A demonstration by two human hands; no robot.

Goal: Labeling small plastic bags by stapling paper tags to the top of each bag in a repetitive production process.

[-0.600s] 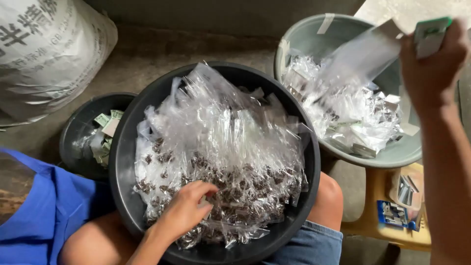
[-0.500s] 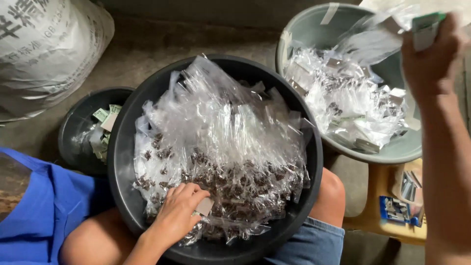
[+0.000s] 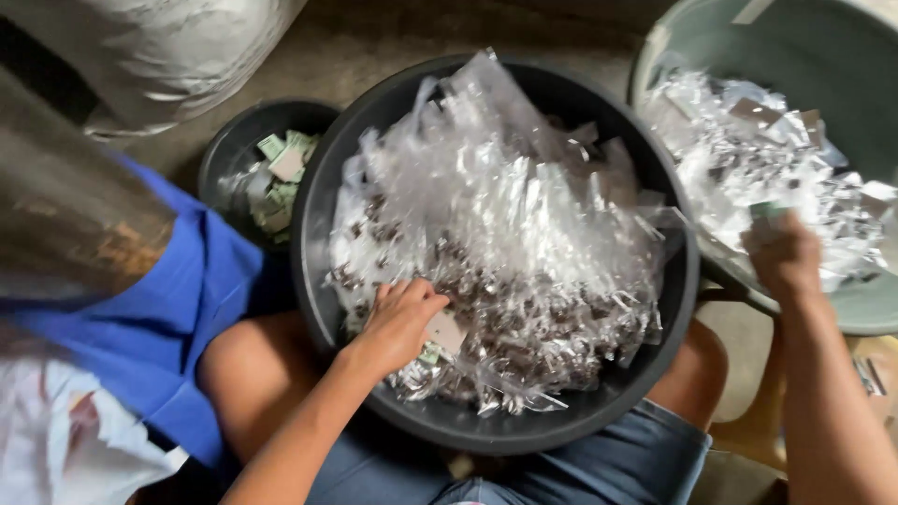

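A large black basin rests on my lap, heaped with clear plastic wrappers and small brown pieces. My left hand is down in the heap at the near left, its fingers curled on a small pale packet. My right hand is lower right of the heap, over the rim of a grey-green basin. It pinches a small green-and-white piece above the shiny empty wrappers in that basin.
A small black bucket with green-and-white paper scraps stands left of the big basin. A white sack lies at the back left. Blue cloth covers the left side. A yellow stool edge shows at the lower right.
My right hand has dropped from the upper right down to the grey-green basin's near rim, and the clear bag it held up is gone. My left hand stays in the heap.
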